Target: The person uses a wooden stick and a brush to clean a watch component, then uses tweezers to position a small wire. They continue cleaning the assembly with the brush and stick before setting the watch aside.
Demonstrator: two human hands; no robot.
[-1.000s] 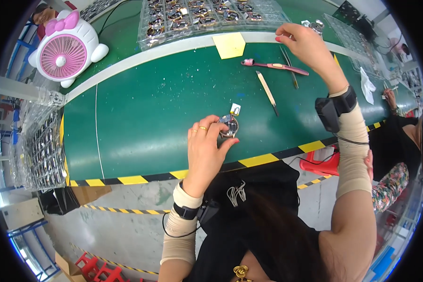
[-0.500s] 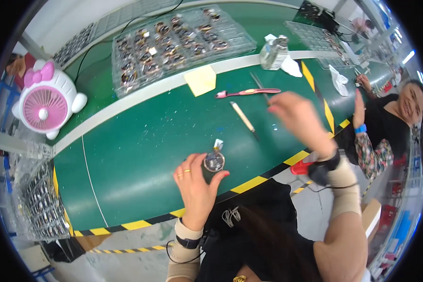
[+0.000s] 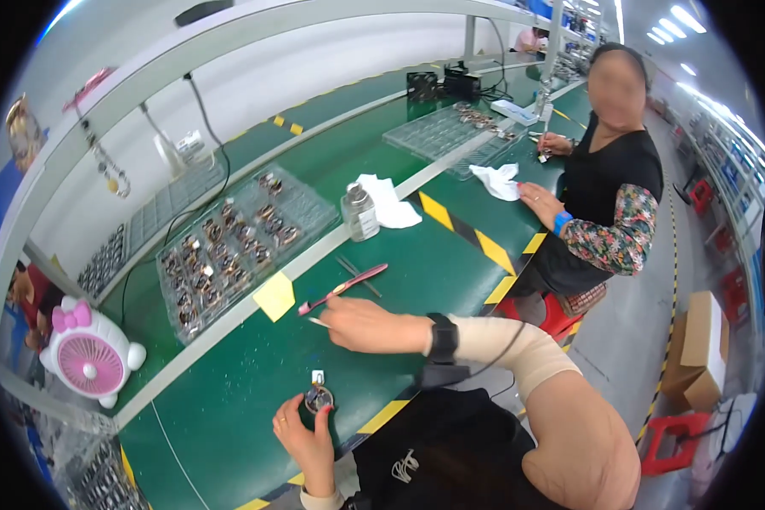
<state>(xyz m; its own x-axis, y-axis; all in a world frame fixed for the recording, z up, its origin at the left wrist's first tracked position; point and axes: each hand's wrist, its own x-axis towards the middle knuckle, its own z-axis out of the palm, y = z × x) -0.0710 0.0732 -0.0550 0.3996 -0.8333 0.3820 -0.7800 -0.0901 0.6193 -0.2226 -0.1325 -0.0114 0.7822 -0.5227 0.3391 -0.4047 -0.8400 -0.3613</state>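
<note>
My left hand [image 3: 304, 438] is closed round the edge of a small round electronic module [image 3: 320, 399], its thumb and forefinger on the rim. A white tab [image 3: 318, 376] stands out from the module's far side. Farther right, my right hand [image 3: 361, 326] has its fingers curled on a thin pale-handled tool [image 3: 318, 322]; only one end of the tool shows, and the palm hides the rest. Just beyond that hand lies a pink toothbrush [image 3: 348, 288]. Metal tweezers [image 3: 364, 282] rest across the green bench beside it.
A clear compartment tray [image 3: 313, 206] with several round modules lies behind the ledge. Nearby are a yellow note [image 3: 274, 296], a clear bottle [image 3: 361, 212] and a white cloth [image 3: 393, 206]. A pink-white fan [image 3: 92, 357] stands left. To the right sits a co-worker [image 3: 608, 157].
My right hand has come away from the tweezers, which now lie on the bench, and down onto the pale-handled tool. My left hand keeps the module. The view has swung rightward.
</note>
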